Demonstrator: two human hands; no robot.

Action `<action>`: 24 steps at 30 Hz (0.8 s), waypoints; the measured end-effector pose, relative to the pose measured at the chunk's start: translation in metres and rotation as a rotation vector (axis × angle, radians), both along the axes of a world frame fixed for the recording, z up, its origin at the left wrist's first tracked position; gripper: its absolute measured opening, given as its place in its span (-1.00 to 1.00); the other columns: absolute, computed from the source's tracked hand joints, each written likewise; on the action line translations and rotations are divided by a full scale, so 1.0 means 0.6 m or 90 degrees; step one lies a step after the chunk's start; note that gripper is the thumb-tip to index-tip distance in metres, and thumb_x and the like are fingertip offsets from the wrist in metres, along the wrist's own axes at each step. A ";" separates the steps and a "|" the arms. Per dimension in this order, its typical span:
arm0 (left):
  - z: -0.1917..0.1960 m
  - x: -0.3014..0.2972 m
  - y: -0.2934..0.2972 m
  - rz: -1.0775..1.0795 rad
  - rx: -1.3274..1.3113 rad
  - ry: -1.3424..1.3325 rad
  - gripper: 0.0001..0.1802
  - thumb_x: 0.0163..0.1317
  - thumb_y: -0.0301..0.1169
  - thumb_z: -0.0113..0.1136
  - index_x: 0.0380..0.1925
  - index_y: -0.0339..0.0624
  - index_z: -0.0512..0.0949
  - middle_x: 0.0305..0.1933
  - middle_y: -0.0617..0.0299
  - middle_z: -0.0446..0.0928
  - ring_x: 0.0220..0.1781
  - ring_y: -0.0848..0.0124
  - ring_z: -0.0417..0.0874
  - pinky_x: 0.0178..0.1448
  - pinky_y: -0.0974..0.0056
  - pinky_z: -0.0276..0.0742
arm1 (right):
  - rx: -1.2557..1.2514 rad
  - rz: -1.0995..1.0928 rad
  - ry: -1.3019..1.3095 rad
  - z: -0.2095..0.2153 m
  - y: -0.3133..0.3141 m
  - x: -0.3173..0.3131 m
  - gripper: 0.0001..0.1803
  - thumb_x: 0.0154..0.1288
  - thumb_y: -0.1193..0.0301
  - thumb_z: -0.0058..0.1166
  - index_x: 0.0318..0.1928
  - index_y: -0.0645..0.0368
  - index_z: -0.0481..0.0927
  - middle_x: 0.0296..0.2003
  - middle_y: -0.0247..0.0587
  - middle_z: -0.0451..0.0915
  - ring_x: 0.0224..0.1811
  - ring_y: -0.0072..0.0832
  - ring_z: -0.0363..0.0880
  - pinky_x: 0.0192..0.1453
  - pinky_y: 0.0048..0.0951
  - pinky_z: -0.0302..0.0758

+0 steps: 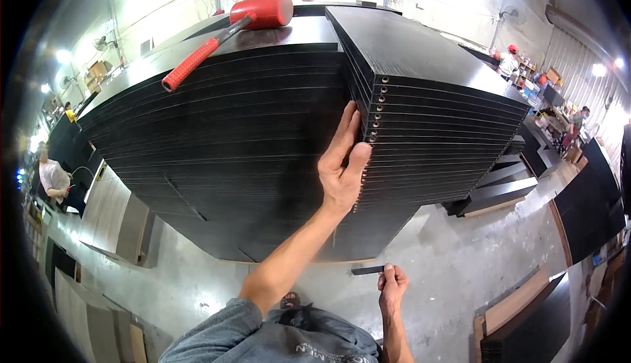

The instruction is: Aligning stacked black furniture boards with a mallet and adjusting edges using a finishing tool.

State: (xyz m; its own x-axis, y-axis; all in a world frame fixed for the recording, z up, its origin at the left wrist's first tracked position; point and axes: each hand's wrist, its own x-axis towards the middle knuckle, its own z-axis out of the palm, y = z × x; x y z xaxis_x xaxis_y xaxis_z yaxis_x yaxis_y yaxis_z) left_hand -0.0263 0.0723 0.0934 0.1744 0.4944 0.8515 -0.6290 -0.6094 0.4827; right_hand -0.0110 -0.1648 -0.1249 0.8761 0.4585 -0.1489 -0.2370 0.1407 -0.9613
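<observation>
Two tall stacks of black boards stand side by side in front of me. My left hand [342,169] rests with fingers stretched along the near corner of the right stack [440,123], where round holes run down the board edges. Low on the right, above the floor, my right hand [392,284] pinches a short, flat black strip [366,271] that points to the left. A mallet with a red head [266,12] and red grip lies on top of the left stack [223,113], its handle jutting over the near edge.
Grey-brown board stacks [115,215] stand on the floor at left. More black panels [499,195] and a leaning black board [588,212] are at right. Several people work farther off, including a person in a red cap [509,64].
</observation>
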 end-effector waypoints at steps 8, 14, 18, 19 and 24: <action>0.063 -0.007 -0.006 0.083 0.007 0.014 -0.37 0.40 -0.17 0.21 0.30 -0.41 0.41 0.45 -0.14 0.32 0.46 0.17 0.38 0.49 0.14 0.29 | 0.003 0.024 0.001 -0.004 0.002 -0.002 -0.58 0.45 0.24 0.09 -0.57 0.15 0.47 -0.72 -0.40 0.39 -0.70 -0.66 0.25 -0.61 -0.56 0.14; 0.094 0.001 -0.006 -0.006 -0.029 -0.053 -0.44 0.39 -0.23 0.25 0.25 -0.41 0.46 0.41 -0.21 0.35 0.52 0.07 0.29 0.53 0.14 0.16 | 0.014 0.020 -0.029 -0.008 -0.002 -0.005 -0.56 0.45 0.21 0.09 -0.59 0.14 0.46 -0.72 -0.40 0.39 -0.70 -0.66 0.25 -0.61 -0.56 0.13; 0.122 0.003 0.013 0.030 -0.005 -0.055 -0.50 0.43 -0.25 0.17 0.24 -0.37 0.48 0.40 -0.18 0.37 0.52 0.07 0.28 0.54 0.11 0.15 | -0.009 0.017 -0.025 -0.011 -0.005 -0.006 -0.54 0.46 0.20 0.07 -0.59 0.16 0.45 -0.71 -0.40 0.39 -0.68 -0.65 0.25 -0.58 -0.54 0.13; 0.141 0.006 0.015 0.025 -0.007 -0.054 -0.51 0.45 -0.25 0.15 0.24 -0.36 0.49 0.40 -0.16 0.38 0.52 0.07 0.28 0.55 0.09 0.15 | -0.011 0.014 -0.025 -0.012 -0.008 -0.006 -0.54 0.46 0.20 0.07 -0.59 0.16 0.45 -0.71 -0.40 0.39 -0.68 -0.65 0.25 -0.58 -0.54 0.13; 0.160 0.012 0.036 -0.011 0.109 -0.051 -0.49 0.46 -0.26 0.13 0.30 -0.32 0.43 0.44 -0.12 0.33 0.54 0.12 0.24 0.57 0.15 0.11 | 0.006 -0.009 -0.010 -0.016 -0.003 -0.009 -0.60 0.45 0.22 0.11 -0.53 0.18 0.53 -0.72 -0.41 0.39 -0.74 -0.67 0.25 -0.65 -0.57 0.12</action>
